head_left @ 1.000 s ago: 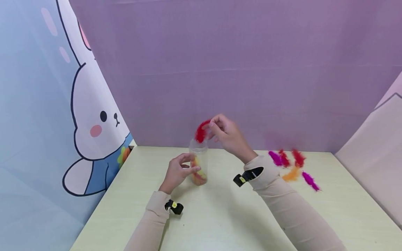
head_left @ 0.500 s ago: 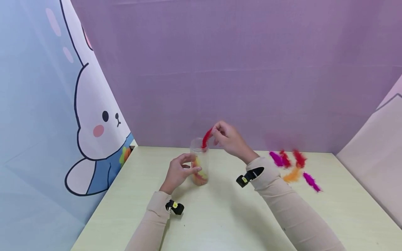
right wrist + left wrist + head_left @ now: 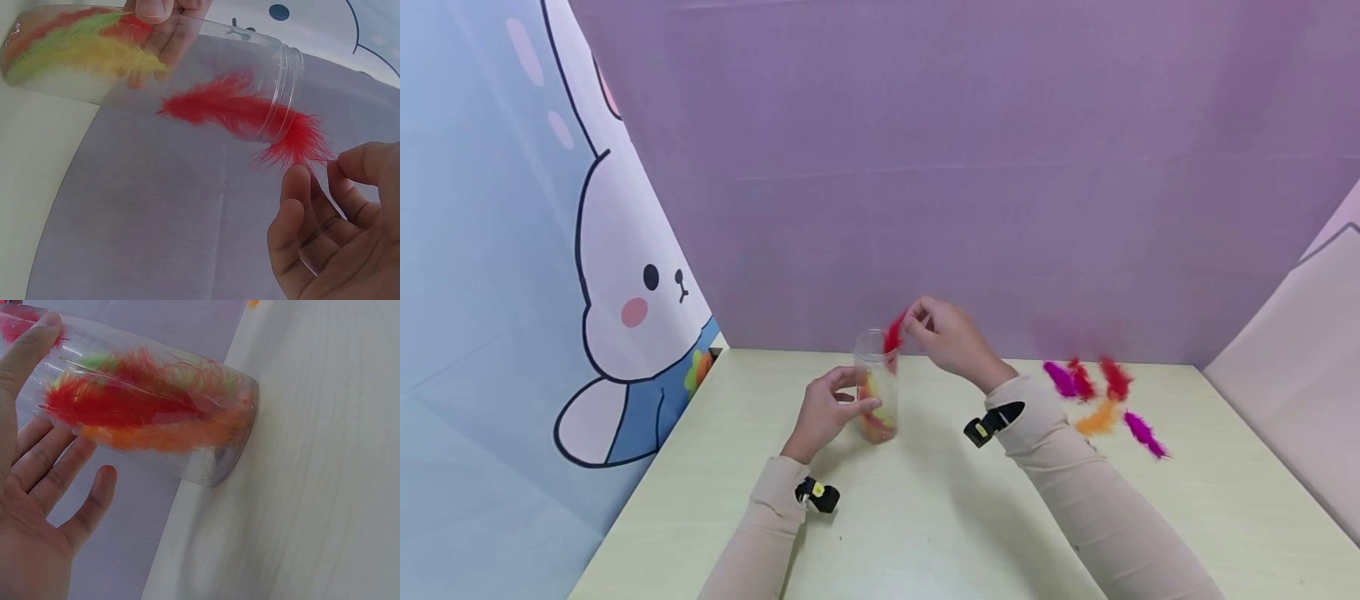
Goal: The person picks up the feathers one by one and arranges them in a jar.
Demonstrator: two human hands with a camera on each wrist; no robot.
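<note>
A clear plastic jar (image 3: pixel 886 392) stands upright on the table, its mouth uncovered. My left hand (image 3: pixel 826 410) holds it around the side between thumb and fingers. Inside lie red, orange, green and yellow feathers, seen close in the left wrist view, such as an orange feather (image 3: pixel 162 436). At the jar's mouth, my right hand (image 3: pixel 951 340) pinches the tip of a red feather (image 3: pixel 219 106) between thumb and forefinger. Most of that feather is inside the jar; its fluffy end sticks out past the rim (image 3: pixel 284 94).
On the table's right lie several loose feathers: a purple feather (image 3: pixel 1059 379), a red feather (image 3: pixel 1115 379), an orange feather (image 3: pixel 1097 418) and another purple feather (image 3: pixel 1142 435) among them. A purple cloth (image 3: pixel 1000 183) hangs behind the table (image 3: pixel 880 533); a rabbit-print cloth (image 3: pixel 625 333) hangs at left.
My right hand has lowered slightly, and the red feather has gone from above the jar's mouth down into it. My left hand has stayed on the jar.
</note>
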